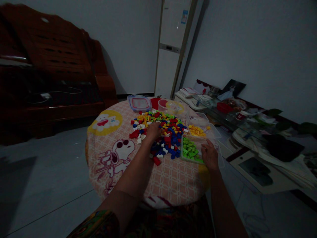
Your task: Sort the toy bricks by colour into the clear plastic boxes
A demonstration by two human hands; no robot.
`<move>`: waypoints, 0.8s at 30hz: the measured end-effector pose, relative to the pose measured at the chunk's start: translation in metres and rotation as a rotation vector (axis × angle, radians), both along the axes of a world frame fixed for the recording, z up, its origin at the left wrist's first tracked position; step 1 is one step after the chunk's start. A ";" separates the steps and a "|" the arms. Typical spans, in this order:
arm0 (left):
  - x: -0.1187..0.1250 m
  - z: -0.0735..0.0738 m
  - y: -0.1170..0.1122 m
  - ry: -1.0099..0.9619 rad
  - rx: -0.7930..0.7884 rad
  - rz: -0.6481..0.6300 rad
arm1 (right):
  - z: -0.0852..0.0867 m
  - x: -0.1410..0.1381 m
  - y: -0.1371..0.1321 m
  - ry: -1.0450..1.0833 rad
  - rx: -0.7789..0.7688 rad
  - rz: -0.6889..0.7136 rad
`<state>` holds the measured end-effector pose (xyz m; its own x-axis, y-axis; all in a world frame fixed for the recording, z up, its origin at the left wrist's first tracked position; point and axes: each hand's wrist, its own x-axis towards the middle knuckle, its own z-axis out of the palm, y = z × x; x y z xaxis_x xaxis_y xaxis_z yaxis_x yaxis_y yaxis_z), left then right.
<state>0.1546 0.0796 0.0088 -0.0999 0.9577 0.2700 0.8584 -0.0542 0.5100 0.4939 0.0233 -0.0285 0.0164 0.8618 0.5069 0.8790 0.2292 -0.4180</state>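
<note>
A mixed pile of toy building bricks [170, 140] in red, blue, white, yellow and green covers the middle of the round table. My left hand [153, 131] reaches into this pile from the near left; its back faces me and hides the fingertips. On the right, a clear plastic box [182, 154] holds green bricks [190, 150]. My right hand [210, 154] is at the right part of that box, fingers curled in; what they pinch, if anything, is too dark to make out. Just behind, yellow bricks [196, 130] lie in another clear container.
A patterned cloth [170, 180] covers the table. At its far side stand a blue-rimmed lidded box [140, 103] and a clear round tub [162, 104]. A cluttered glass-topped cabinet [213, 112] stands to the right, a wooden bench [56, 66] at the left.
</note>
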 end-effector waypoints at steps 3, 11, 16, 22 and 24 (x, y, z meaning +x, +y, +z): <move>-0.005 0.000 0.001 -0.022 0.001 -0.103 | -0.001 0.001 0.001 -0.008 0.007 0.003; 0.054 -0.003 -0.008 0.148 -0.028 -0.551 | -0.001 0.002 0.001 -0.026 0.008 0.010; 0.044 -0.008 -0.007 0.202 -0.059 -0.372 | -0.002 0.002 0.001 -0.020 -0.009 0.006; 0.011 -0.010 0.008 0.144 -0.037 -0.195 | -0.002 0.001 0.002 0.013 0.018 0.016; 0.007 -0.012 0.010 0.097 -0.011 -0.139 | -0.002 0.001 0.002 0.012 0.025 0.013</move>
